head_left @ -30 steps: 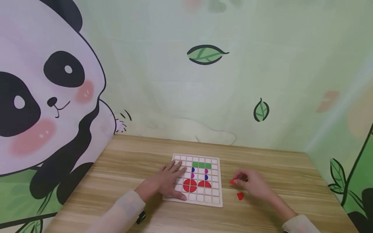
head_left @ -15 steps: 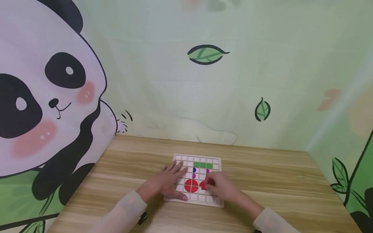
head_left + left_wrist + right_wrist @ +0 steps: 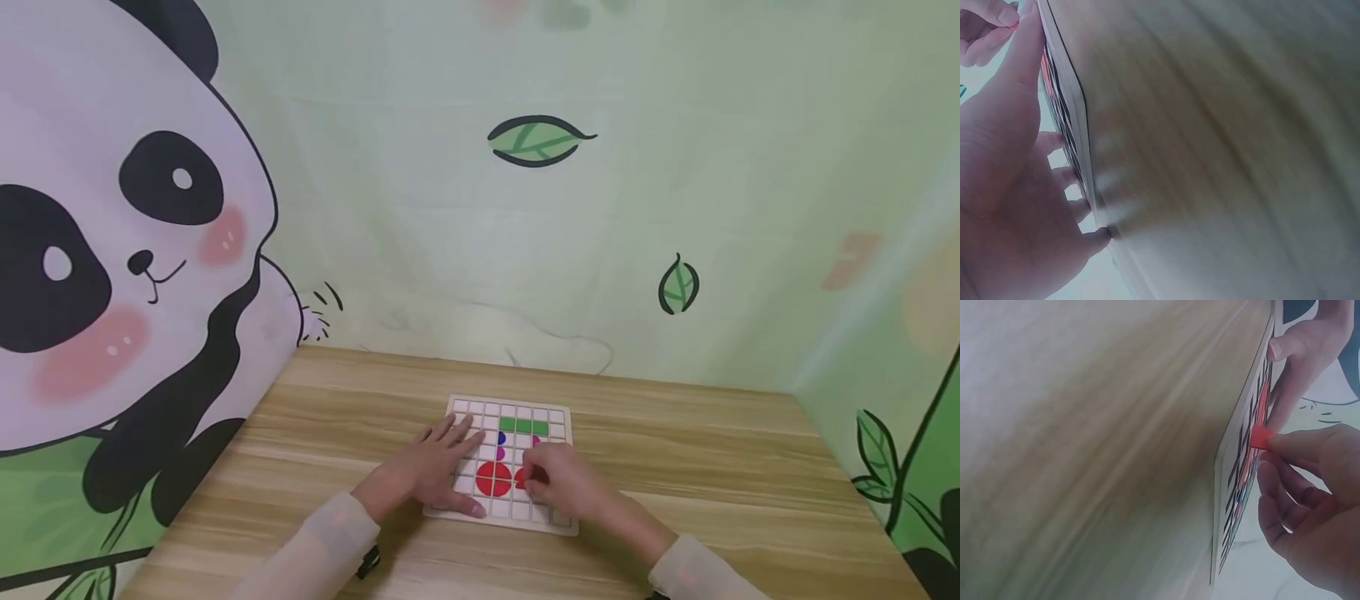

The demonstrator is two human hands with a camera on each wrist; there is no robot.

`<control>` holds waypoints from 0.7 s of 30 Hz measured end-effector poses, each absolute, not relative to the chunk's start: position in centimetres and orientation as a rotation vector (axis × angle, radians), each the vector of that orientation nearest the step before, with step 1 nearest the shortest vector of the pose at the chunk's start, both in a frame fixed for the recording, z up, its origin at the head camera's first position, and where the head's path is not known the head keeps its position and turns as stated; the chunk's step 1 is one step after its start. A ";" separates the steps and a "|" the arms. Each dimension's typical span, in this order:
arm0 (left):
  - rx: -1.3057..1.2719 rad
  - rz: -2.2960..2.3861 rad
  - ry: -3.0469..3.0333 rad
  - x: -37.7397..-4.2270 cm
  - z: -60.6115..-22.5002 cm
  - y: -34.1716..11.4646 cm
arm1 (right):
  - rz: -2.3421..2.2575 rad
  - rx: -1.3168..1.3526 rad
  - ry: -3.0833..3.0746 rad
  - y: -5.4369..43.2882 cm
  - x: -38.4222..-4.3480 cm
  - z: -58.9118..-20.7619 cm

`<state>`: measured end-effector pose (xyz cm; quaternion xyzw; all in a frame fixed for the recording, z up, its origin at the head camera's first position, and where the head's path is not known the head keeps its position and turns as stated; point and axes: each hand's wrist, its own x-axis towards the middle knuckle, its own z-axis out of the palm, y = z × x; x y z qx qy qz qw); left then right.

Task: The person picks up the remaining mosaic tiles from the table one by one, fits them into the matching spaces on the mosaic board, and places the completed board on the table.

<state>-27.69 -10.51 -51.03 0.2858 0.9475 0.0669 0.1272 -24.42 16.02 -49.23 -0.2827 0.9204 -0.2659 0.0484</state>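
Note:
A white gridded board (image 3: 521, 517) lies on the wooden table. My left hand (image 3: 435, 471) rests flat with spread fingers on its left side; the left wrist view shows that hand's fingertips (image 3: 1099, 239) at the board's edge. My right hand (image 3: 566, 479) pinches a small red quarter-circle piece (image 3: 1260, 436) between thumb and finger, close over the board. A full red circle (image 3: 493, 479) of several pieces sits on the grid, left of the red pieces (image 3: 519, 477) that my right fingers partly cover. Above are a green strip (image 3: 523, 426), a blue half-circle (image 3: 502, 438) and a magenta one (image 3: 500, 454).
Wooden tabletop (image 3: 697, 442) surrounds the board. Behind it stands a pale green backdrop (image 3: 420, 208) printed with leaves and a large panda (image 3: 135, 267) at the left. My right forearm crosses the table right of the board.
My right hand has moved left from the table onto the board with a red piece in its fingers. The loose red piece beside the board no longer shows. My left hand has stayed put.

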 end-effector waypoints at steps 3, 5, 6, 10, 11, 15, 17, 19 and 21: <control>0.831 0.191 2.756 -27.7 -51.1 -10.5 | -0.740 -0.890 2.844 15.8 -24.5 -49.4; 0.834 0.190 2.758 -27.7 -51.1 -10.5 | -0.690 -0.899 2.876 15.6 -24.5 -49.4; 0.834 0.190 2.759 -27.7 -51.1 -10.5 | -0.668 -0.897 2.891 15.5 -24.5 -49.4; 0.838 0.194 2.762 -27.6 -51.1 -10.5 | -0.630 -0.898 2.912 15.3 -24.6 -49.3; 0.839 0.197 2.761 -27.6 -51.1 -10.5 | -0.628 -0.897 2.909 15.3 -24.6 -49.3; 0.839 0.204 2.758 -27.5 -51.1 -10.5 | -0.655 -0.880 2.870 15.3 -24.5 -49.3; 0.839 0.205 2.757 -27.5 -51.0 -10.5 | -0.703 -0.860 2.836 15.4 -24.5 -49.3; 0.839 0.202 2.760 -27.6 -51.1 -10.5 | -0.745 -0.849 2.803 15.5 -24.3 -49.3; 0.840 0.202 2.762 -27.6 -51.1 -10.6 | -0.780 -0.836 2.774 15.6 -24.2 -49.4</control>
